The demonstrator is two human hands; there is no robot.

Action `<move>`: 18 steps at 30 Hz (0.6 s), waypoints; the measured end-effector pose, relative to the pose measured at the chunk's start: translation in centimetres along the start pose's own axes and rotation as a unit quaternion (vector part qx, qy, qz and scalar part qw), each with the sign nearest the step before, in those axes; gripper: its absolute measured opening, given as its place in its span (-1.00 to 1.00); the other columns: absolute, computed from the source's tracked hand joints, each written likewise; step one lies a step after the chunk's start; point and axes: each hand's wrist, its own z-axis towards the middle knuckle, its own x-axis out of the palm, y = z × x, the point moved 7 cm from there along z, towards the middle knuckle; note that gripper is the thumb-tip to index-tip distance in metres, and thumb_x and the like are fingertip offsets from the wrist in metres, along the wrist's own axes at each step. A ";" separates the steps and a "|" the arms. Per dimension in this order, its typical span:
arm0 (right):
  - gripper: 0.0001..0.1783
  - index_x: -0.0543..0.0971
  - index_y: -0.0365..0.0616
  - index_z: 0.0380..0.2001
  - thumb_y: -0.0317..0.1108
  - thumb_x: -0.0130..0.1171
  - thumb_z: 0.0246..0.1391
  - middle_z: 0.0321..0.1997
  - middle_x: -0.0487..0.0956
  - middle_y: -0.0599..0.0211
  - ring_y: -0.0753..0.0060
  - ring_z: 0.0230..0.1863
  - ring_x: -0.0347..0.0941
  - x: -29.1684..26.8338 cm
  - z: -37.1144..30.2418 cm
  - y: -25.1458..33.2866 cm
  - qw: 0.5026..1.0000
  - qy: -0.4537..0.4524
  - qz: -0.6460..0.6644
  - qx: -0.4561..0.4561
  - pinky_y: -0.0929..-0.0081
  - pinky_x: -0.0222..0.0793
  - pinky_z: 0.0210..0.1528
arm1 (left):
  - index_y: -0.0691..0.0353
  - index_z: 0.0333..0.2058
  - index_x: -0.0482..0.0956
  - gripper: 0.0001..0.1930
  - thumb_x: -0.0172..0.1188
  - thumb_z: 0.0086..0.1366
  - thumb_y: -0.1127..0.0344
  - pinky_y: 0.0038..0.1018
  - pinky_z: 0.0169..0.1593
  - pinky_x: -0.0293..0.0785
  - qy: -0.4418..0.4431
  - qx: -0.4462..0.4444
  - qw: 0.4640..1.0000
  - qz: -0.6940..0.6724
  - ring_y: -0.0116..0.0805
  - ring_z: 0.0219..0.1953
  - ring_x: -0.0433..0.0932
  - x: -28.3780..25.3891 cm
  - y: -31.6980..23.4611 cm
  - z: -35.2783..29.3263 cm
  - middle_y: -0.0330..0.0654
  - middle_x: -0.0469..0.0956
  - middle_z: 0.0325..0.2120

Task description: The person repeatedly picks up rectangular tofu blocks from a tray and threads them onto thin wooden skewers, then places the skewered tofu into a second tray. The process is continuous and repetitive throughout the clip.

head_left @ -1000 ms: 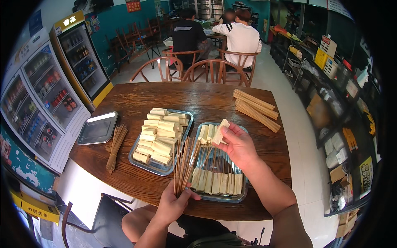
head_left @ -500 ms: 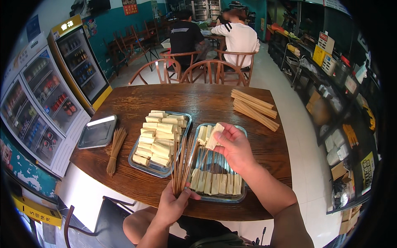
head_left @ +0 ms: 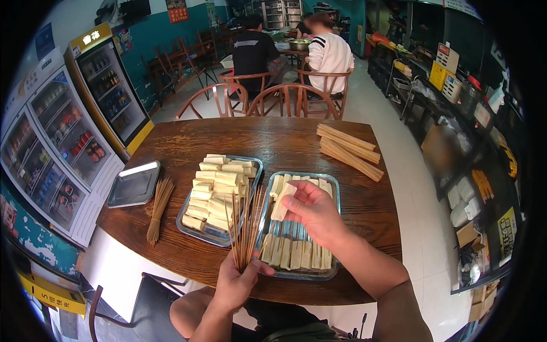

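My left hand is closed round the lower ends of a fan of thin wooden skewers, tips pointing up and away. Between the thumb and fingers of my right hand is a pale yellow roll that looks like tofu skin, tilted, above the right metal tray. Skewered rolls lie side by side in that tray's near end, and more rolls line its far end, partly behind my right hand. Loose rolls are heaped on the left metal tray.
A bundle of skewers lies beside a bare metal tray at the table's left. More skewer bundles rest at the far right. Chairs stand beyond the wooden table, with people seated at another table. Drinks fridges line the left wall.
My right hand has brought the roll slightly left and nearer to the skewers, tipping it more upright. The left hand barely moved. One seated person across the room has shifted posture.
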 end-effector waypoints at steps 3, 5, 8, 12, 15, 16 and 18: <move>-0.58 0.46 -0.21 0.12 -0.38 0.26 0.24 -0.02 0.57 0.30 0.42 -0.01 0.55 0.4 -0.2 0.1 1.000 0.013 0.004 0.009 0.37 0.58 0.01 | 0.23 0.00 0.33 -0.81 -0.02 0.45 0.51 -0.73 -0.54 0.15 -0.005 0.001 1.000 -0.013 -0.68 -0.64 0.24 -0.1 -0.1 -0.1 -0.01 0.66 -0.40; -0.60 0.48 -0.21 0.09 -0.32 0.26 0.25 -0.02 0.57 0.31 0.43 -0.01 0.54 0.6 -0.3 0.3 0.999 0.020 0.026 0.017 0.38 0.59 0.01 | 0.24 0.00 0.34 -0.81 -0.02 0.45 0.52 -0.73 -0.54 0.15 -0.006 0.004 1.000 -0.022 -0.68 -0.64 0.23 -0.1 -0.2 -0.2 0.00 0.66 -0.40; -0.63 0.51 -0.21 0.05 -0.24 0.24 0.28 -0.02 0.57 0.34 0.44 0.00 0.53 0.6 -0.3 0.2 0.997 0.026 0.061 0.033 0.38 0.59 -0.01 | 0.24 0.00 0.34 -0.81 -0.02 0.44 0.53 -0.73 -0.54 0.14 -0.001 0.012 0.999 -0.032 -0.68 -0.64 0.23 -0.2 -0.3 -0.2 0.01 0.66 -0.40; -0.65 0.53 -0.20 0.01 -0.20 0.22 0.29 -0.04 0.58 0.35 0.44 -0.01 0.53 0.4 -0.3 -0.1 0.997 0.026 0.060 0.037 0.36 0.59 -0.02 | 0.24 -0.01 0.35 -0.81 -0.01 0.44 0.53 -0.73 -0.55 0.13 0.010 0.013 0.999 -0.040 -0.68 -0.64 0.23 -0.1 -0.2 -0.3 0.01 0.66 -0.41; -0.66 0.54 -0.20 0.00 -0.19 0.21 0.30 -0.04 0.58 0.35 0.46 -0.02 0.53 0.4 -0.4 -0.2 0.998 0.029 0.047 0.031 0.35 0.58 -0.02 | 0.24 -0.01 0.35 -0.81 -0.01 0.45 0.52 -0.74 -0.55 0.13 0.008 0.011 0.999 -0.043 -0.68 -0.65 0.23 0.0 -0.3 -0.4 0.01 0.66 -0.40; -0.66 0.54 -0.20 -0.01 -0.18 0.21 0.31 -0.04 0.58 0.35 0.46 -0.03 0.53 0.4 -0.4 -0.2 0.998 0.030 0.040 0.027 0.35 0.57 -0.02 | 0.24 -0.01 0.35 -0.82 -0.01 0.45 0.52 -0.74 -0.55 0.13 0.007 0.010 0.999 -0.043 -0.68 -0.65 0.23 0.1 -0.3 -0.4 0.01 0.66 -0.40; -0.65 0.53 -0.21 -0.01 -0.18 0.19 0.32 -0.04 0.58 0.35 0.47 -0.03 0.53 0.8 -0.7 0.0 0.999 0.030 0.025 0.027 0.35 0.57 0.00 | 0.23 -0.01 0.35 -0.82 -0.01 0.45 0.52 -0.73 -0.55 0.13 0.004 0.013 0.999 -0.036 -0.68 -0.65 0.23 0.1 -0.4 -0.3 0.01 0.66 -0.40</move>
